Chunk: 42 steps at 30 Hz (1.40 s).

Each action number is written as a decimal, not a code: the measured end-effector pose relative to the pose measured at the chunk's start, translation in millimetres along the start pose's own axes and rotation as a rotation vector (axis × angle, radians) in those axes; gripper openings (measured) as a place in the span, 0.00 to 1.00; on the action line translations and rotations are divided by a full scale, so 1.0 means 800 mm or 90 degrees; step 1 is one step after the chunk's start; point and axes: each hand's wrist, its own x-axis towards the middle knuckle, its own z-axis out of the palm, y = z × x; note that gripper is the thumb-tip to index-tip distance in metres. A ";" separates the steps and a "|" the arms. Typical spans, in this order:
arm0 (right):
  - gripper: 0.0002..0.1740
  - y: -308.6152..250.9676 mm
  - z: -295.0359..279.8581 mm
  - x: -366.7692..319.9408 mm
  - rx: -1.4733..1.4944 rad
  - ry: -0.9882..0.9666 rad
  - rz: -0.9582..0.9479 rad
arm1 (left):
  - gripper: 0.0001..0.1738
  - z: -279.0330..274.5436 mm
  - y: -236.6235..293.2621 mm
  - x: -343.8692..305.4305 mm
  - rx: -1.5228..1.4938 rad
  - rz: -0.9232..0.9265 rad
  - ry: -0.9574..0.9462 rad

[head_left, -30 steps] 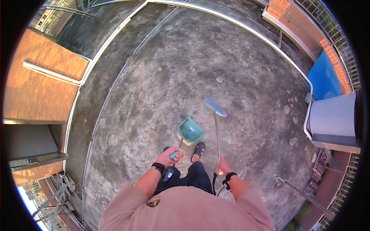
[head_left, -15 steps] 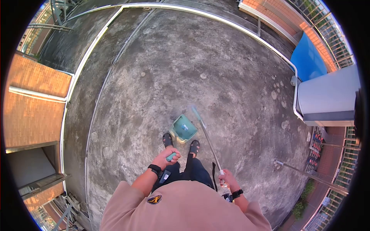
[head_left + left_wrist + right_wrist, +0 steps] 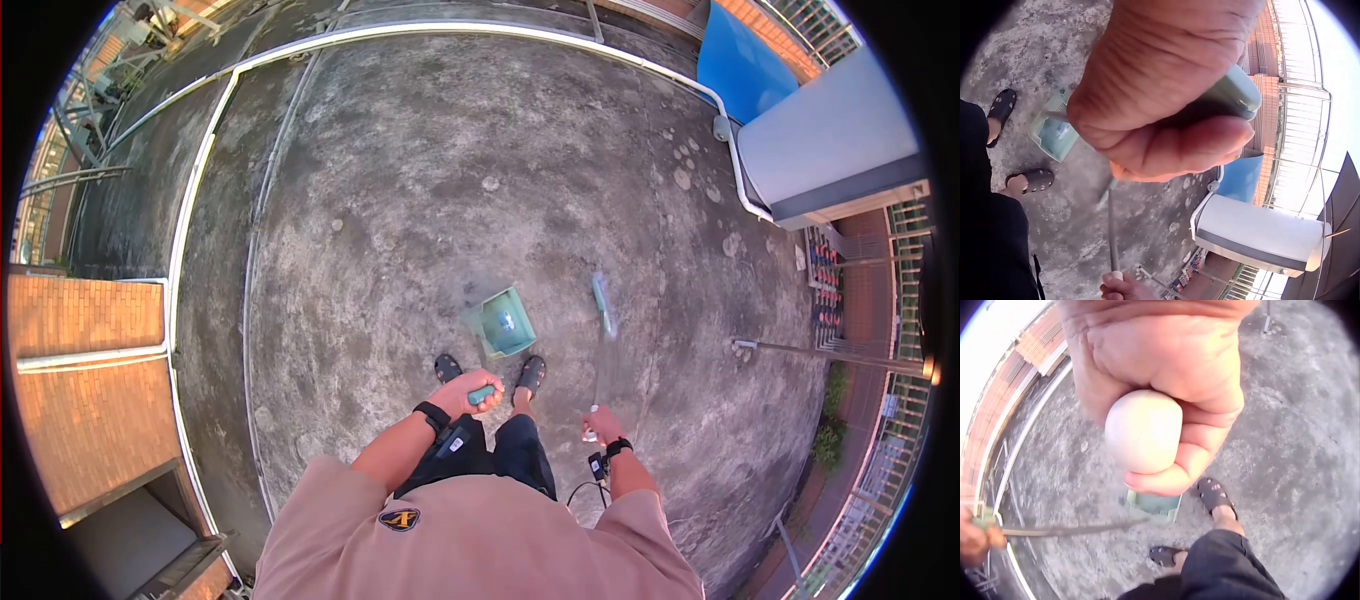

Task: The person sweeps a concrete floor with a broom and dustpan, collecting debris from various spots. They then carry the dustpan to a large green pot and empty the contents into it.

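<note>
Though in left grip [image 3: 466, 391], dustpan [image 3: 522, 318] low

My dustpan [image 3: 521, 310] looks smooth plastic, the floor [image 3: 400, 230] around it rough, matt concrete, my broomstick [image 3: 1112, 231] beside it smooth metal.

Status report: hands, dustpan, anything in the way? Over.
Left hand gripping dustpan handle; right hand gripping broom handle. Dustpan ahead of feet. Only concrete between it and broom head.

The left hand [image 3: 462, 391] and right hand [image 3: 603, 427] grip well apart, fingers [image 3: 1175, 148] curled inward, both forearms [image 3: 388, 456] angling back behind the fingertips.
</note>
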 end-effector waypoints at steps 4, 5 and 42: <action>0.12 0.025 0.088 -0.083 -0.004 -0.075 0.011 | 0.10 0.011 0.020 0.016 -0.016 -0.053 -0.048; 0.12 0.036 0.094 -0.097 0.010 -0.135 0.037 | 0.10 0.015 0.024 0.020 0.008 -0.032 -0.045; 0.11 0.065 0.023 -0.105 0.165 -0.222 -0.021 | 0.08 0.129 0.099 0.063 -0.029 -0.149 0.021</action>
